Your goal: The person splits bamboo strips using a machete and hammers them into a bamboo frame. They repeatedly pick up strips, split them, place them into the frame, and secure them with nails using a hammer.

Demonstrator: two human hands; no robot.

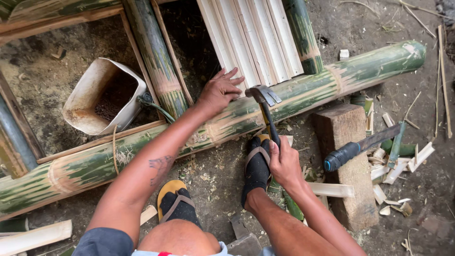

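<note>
Gripping the dark handle low down, the right hand (284, 163) is closed around a steel claw hammer (264, 102), whose head is held just above a long green bamboo pole (332, 80) lying across the dirt ground (213, 180). The left hand (219, 91) is laid flat, fingers spread and holding nothing, on pale split bamboo slats (251, 38) where these meet the pole, just beside the hammer head. Two feet in black socks and yellow sandals (174, 201) are planted below the pole. To the right, a rough wooden block (348, 156) is seen, with a black-handled machete (365, 144) resting across it and pale bamboo offcuts (393, 170) scattered around. At upper left, a dirty white plastic container (102, 97) is set between upright bamboo poles.
</note>
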